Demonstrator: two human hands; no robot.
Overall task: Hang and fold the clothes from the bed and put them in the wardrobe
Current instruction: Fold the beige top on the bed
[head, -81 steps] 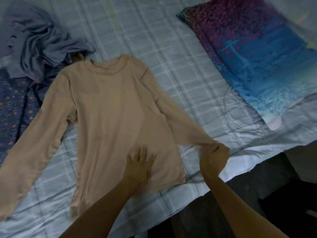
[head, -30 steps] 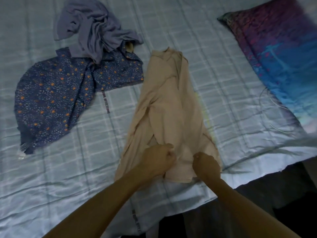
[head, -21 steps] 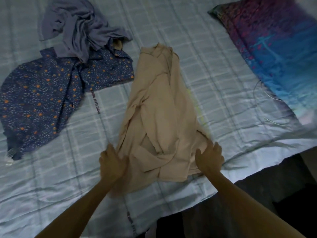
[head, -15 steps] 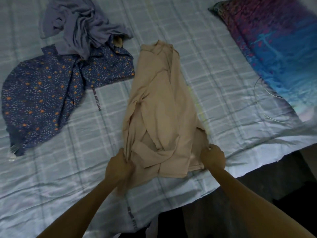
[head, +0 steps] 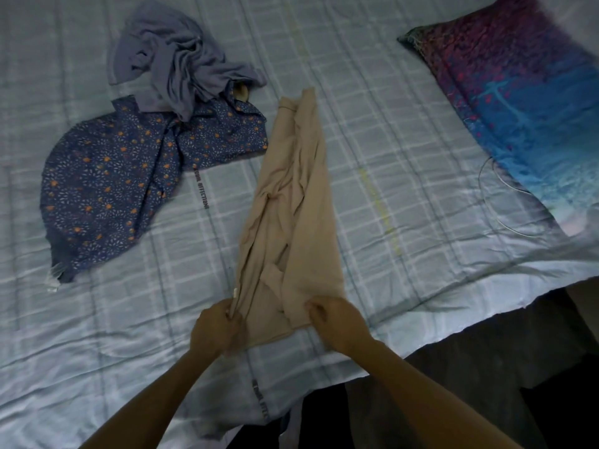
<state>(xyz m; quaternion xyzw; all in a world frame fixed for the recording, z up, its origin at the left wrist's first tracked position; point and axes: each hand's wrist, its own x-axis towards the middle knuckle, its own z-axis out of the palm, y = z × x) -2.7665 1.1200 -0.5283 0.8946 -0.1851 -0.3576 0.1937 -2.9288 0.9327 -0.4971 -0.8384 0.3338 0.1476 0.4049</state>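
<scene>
Left hand (head: 215, 328) and right hand (head: 337, 319) pinch the beige top (head: 291, 205); sheet (head: 389, 124) print reads "AFFECTION"

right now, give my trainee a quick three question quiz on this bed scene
1. True or false: the left hand and right hand both grip the near end of the beige top.
2. What lies heaped on the far edge of the blue floral garment? A) grey-blue garment B) sock C) towel
3. Fill in: the patterned pillow lies to the ___ of the beige top.
Key: 1 true; 2 A; 3 right.
</scene>
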